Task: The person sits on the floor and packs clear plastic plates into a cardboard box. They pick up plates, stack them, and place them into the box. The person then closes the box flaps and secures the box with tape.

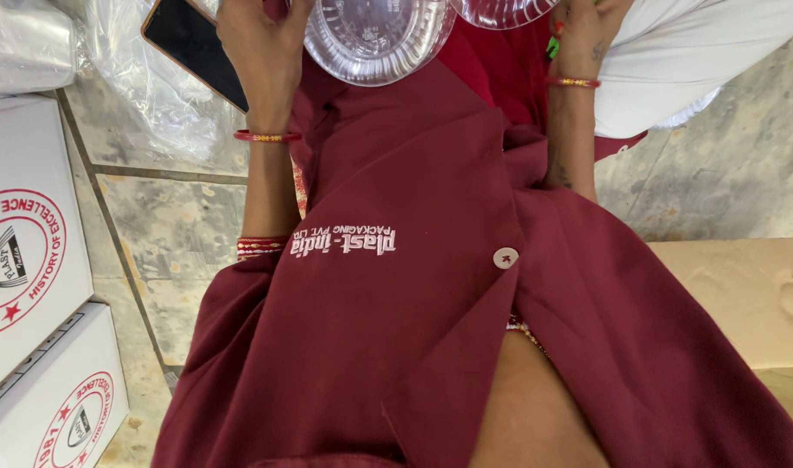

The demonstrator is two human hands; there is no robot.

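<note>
left hand (262,43) pinches rim of clear round ribbed plastic bowl (375,39), held over maroon-coated lap for a steady edge grip | right hand (587,30) curls beside second clear plastic bowl (500,10), grip cut off, cannot tell | white printed cartons (24,260) stacked on floor at left

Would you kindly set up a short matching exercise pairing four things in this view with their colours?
Things:
1. coat
2. bowl at the left hand
3. phone
4. cartons

Colours:
A. white with red round marks
B. black screen, tan edge
C. maroon
D. clear, see-through

Pairs: 1-C, 2-D, 3-B, 4-A
</note>
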